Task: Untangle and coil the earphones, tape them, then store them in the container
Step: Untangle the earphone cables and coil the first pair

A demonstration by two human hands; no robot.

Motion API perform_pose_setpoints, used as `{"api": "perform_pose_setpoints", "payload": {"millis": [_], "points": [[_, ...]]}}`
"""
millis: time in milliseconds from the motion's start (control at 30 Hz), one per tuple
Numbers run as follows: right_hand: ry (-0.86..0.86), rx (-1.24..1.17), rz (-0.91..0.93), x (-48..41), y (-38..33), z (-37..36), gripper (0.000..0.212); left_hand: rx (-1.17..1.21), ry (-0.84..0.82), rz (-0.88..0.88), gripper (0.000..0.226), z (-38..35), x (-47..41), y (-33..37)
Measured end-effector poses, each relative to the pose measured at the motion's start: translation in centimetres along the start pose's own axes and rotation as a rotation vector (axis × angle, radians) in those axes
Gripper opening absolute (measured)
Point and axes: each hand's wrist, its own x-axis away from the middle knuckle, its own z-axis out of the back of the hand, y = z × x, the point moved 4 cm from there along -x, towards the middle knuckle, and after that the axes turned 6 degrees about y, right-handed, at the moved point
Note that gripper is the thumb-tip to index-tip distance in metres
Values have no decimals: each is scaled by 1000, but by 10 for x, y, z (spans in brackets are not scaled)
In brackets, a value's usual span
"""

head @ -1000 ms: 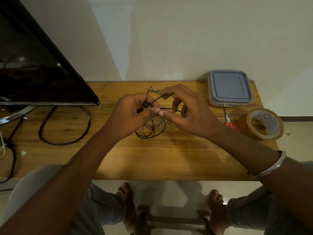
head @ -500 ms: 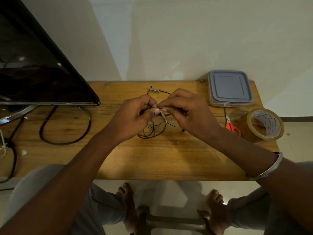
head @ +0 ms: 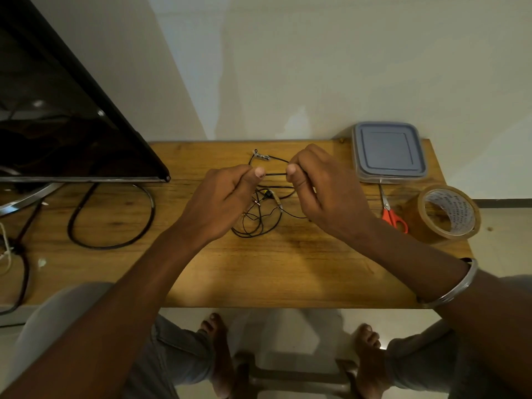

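Head cam update from us: the big dark monitor fills the 10 o'clock side, and the wooden table takes up the middle, with a thick power cable looped at 9 o'clock. Our left hand and right hand are both up over the table centre, each pinching the earphones between thumb and curled fingers. What's new is that a second ago the two hands were bunched right together, picking at the knot. Now we've drawn them apart, and a short run of cord sits straight and taut between the two thumbs. We reckon that means one stretch has come free, which is progress. The rest is still a loose black tangle hanging down onto the wood just under the hands, with the plug end trailing off at 12 o'clock, so we're still firmly in the untangling stage. No coiling or taping yet. The container sits at 1 o'clock with its lid still on, well apart from the cord. The tape roll stands on edge at 3 o'clock, untouched. The orange-handled scissors lie just beside it, blades pointing at the container. Next up is probably feeding more cord through the same way.
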Motion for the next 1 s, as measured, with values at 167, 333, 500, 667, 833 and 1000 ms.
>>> {"api": "perform_pose_setpoints", "payload": {"millis": [167, 333, 500, 667, 833, 1000], "points": [[57, 1, -46, -5, 11, 4, 26, 56, 45, 12, 26, 10, -6, -5], [52, -126, -149, -7, 24, 6, 15, 142, 129, 44, 17, 22, -11, -10], [-103, -208, -91, 2, 12, -9, 39, 132, 53, 24, 15, 4, -7, -8], [8, -133, 39, 4, 4, -9, 13, 98, -5, -25, 16, -5, -3, -4], [155, -76, -61, -2, 12, 5, 11, 55, 112, -44, 12, 9, -8, -6], [212, -220, -275, -2, 23, 6, 7, 43, 244, -66, 7, 22, -11, -13]]}}
